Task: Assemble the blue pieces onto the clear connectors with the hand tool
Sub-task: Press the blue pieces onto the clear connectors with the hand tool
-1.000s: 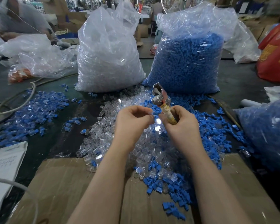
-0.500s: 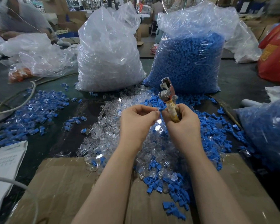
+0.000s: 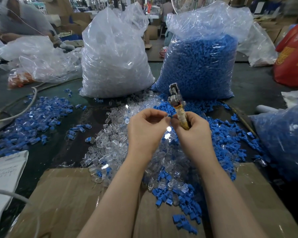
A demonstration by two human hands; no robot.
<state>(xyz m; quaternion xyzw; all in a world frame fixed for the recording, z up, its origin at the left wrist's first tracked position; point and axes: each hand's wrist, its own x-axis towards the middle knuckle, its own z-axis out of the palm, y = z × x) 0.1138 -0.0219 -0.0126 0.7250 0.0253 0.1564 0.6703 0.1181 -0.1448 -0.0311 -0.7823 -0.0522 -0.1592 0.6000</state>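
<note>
Fingertips of left hand pinch blue piece beside right hand, fist curled round hand tool; seat squarely first.

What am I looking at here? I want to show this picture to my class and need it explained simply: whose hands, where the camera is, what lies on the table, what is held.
No machine: a person works with bare hands. The one picture comes from a camera worn on the head, looking forward and down. The right hand grips a hand tool, metal head upward. The left hand pinches a small blue piece beside it. Below lie loose clear connectors and blue pieces on a dark table, with cardboard in front. Behind stand a bag of clear parts and a bag of blue parts.
</note>
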